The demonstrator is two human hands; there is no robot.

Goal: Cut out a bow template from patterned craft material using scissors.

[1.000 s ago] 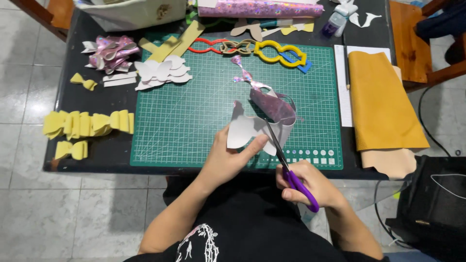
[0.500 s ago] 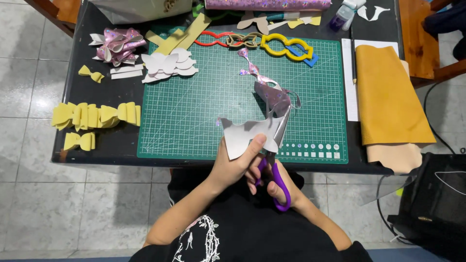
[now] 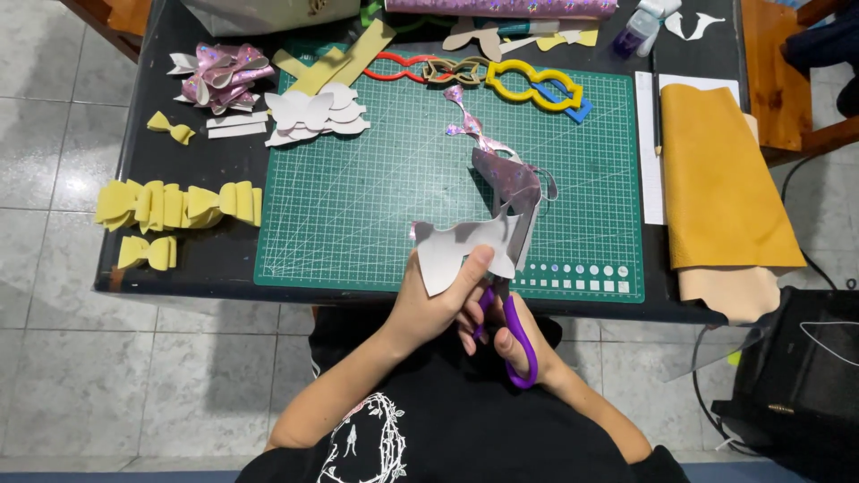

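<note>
Over the green cutting mat (image 3: pixel 376 197) on the dark table (image 3: pixel 215 259), I've drawn the glittery purple sheet (image 3: pixel 465 250) nearer my body, left hand (image 3: pixel 438 300) pinching it, right hand (image 3: pixel 506 331) closed through the purple scissors (image 3: pixel 514 335), the cut running further along.

One purple scissors (image 3: pixel 512 335); one green cutting mat (image 3: pixel 376 197); two hands: left (image 3: pixel 438 300), right (image 3: pixel 510 335).

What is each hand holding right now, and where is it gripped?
Left hand pinches the grey cut-out sheet at its lower edge. Right hand holds purple scissors by the handle loops.
</note>
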